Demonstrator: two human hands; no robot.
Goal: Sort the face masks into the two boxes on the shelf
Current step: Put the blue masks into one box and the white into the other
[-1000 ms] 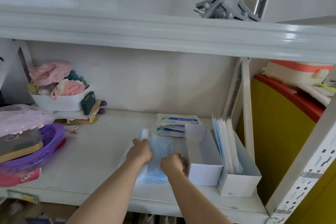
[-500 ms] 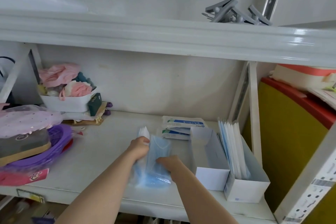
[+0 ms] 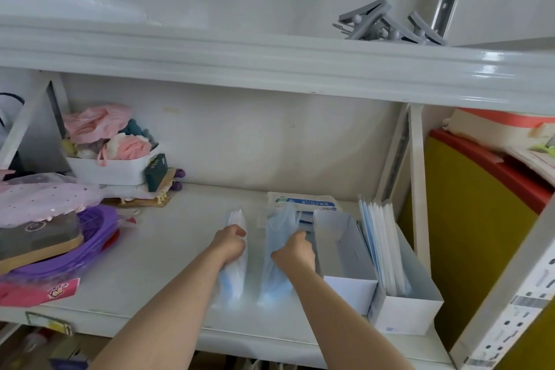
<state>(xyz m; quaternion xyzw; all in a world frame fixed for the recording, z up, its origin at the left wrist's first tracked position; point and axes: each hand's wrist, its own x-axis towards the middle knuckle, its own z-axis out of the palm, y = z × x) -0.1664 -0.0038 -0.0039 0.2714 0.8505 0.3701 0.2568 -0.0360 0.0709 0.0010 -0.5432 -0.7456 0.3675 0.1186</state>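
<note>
My left hand (image 3: 230,242) grips a bundle of wrapped blue face masks (image 3: 232,278) standing on edge on the white shelf (image 3: 144,261). My right hand (image 3: 295,251) grips a second bundle of blue masks (image 3: 277,249) just left of an open white box (image 3: 350,252) that looks hollow inside. Right of it a second white box (image 3: 411,300) holds several white-and-blue masks (image 3: 380,242) upright. Sealed mask packets (image 3: 304,201) lie flat behind the boxes.
A purple basket (image 3: 90,237) with fabric and a dark item sits at the left. A white tub (image 3: 111,170) of pink cloth stands at the back left beside a dark green box (image 3: 156,171). Grey clips (image 3: 387,25) lie on the upper shelf. A white upright (image 3: 417,189) bounds the right.
The single bundle held between both hands has split in two. My left hand keeps one part at the left; my right hand has drawn the other part right, toward the open box.
</note>
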